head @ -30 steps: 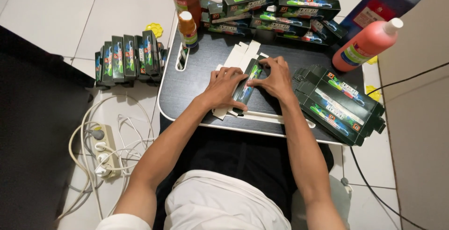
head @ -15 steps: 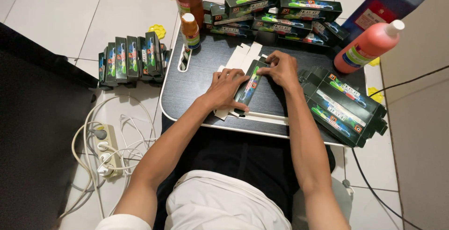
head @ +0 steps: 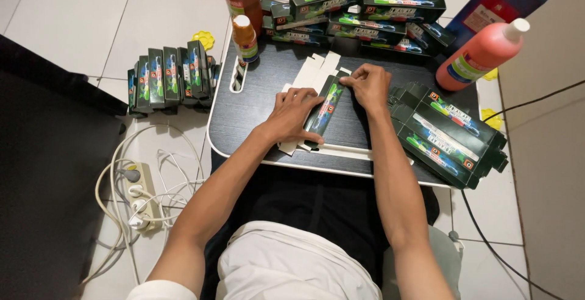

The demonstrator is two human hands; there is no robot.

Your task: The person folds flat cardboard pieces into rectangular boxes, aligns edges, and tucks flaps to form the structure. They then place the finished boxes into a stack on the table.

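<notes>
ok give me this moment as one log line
left hand: flat on carton blank | right hand: pinching its top end | surface: black lap table | nearby: stack of finished boxes, orange bottle

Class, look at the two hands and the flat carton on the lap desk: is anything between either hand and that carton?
Nothing visible. The left hand presses flat on the dark carton, and the right hand pinches its far end. Both touch it directly on the lap desk.
</notes>
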